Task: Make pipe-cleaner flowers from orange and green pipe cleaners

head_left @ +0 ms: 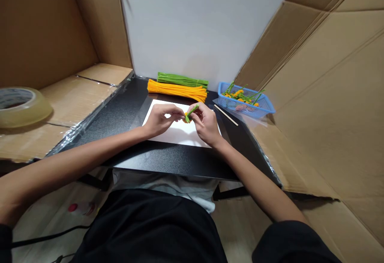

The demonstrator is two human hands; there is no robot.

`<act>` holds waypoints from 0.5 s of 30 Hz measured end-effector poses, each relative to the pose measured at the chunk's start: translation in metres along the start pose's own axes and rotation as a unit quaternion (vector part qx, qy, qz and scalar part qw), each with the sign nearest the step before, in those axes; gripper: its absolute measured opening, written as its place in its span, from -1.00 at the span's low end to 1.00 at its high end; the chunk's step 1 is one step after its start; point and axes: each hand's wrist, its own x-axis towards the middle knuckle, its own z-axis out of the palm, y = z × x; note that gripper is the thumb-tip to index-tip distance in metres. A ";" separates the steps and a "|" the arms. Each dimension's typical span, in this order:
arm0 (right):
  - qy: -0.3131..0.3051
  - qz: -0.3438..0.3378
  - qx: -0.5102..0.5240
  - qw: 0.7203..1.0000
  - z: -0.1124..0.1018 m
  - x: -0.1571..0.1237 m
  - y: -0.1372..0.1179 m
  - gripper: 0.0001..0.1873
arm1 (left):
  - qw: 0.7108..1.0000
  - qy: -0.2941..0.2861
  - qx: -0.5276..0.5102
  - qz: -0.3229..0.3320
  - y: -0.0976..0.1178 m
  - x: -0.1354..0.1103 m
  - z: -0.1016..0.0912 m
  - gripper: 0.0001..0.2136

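Between my hands, above a white sheet (171,134), is a small pipe-cleaner flower (188,118) with orange loops and a green stem pointing up to the right. My right hand (207,125) pinches it near the stem between thumb and finger. The fingertips of my left hand (163,119) are closed at the flower's left edge, pinching its orange part. Just beyond the sheet lie a bundle of orange pipe cleaners (177,90) and, behind it, a bundle of green pipe cleaners (183,79).
A blue basket (261,111) at the back right holds several orange and green pipe-cleaner pieces. A thin pale stick (226,115) lies in front of it. On the cardboard at left rests a wide tape roll (36,113). Cardboard walls flank the black table (168,159).
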 end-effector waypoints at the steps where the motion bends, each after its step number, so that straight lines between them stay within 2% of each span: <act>1: 0.000 -0.002 -0.002 1.000 0.000 0.000 0.000 -0.81 | 1.000 -0.001 0.002 0.001 0.000 0.000 0.000 -0.82; 4: 0.001 0.000 -0.010 1.000 0.001 0.000 0.001 -0.81 | 1.000 -0.003 0.009 -0.013 0.000 0.000 0.000 -0.81; 8: 0.015 0.021 0.006 1.000 0.001 0.001 0.001 -0.74 | 0.997 -0.009 -0.019 -0.075 -0.003 0.000 0.000 -0.78; 12: 0.055 0.038 0.014 0.998 0.001 0.001 -0.002 -0.65 | 0.987 -0.013 -0.070 -0.141 -0.003 -0.001 0.003 -0.67; 15: 0.087 0.038 -0.006 0.995 0.004 0.000 -0.004 -0.62 | 0.982 -0.023 -0.103 -0.160 0.000 -0.002 0.006 -0.55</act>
